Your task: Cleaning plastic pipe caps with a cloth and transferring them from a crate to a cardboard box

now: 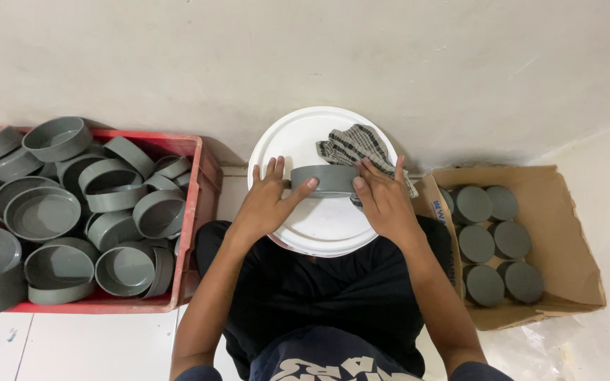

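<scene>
I look down from the head camera and take the white bucket lid as my landmark; it lies on the lap of the person, who sits on the floor against a pale wall. On top of this lid stands one grey plastic cap, on its edge, so I see its side band. The left hand presses it from the left with the thumb on the band, and the right hand closes on it from the right, so both hands grasp the cap between them. A checked cloth lies on the lid just behind the cap, partly under the right fingers. To the left of the lid is a red crate heaped with many loose grey caps, lying open side up or tilted. To the right of the lid is a cardboard box where about seven caps sit in neat rows, flat side up. I judge the work is at an early part: few caps are packed, many wait. The cap looks smooth, matte and dull grey, with no mark I can see.
</scene>
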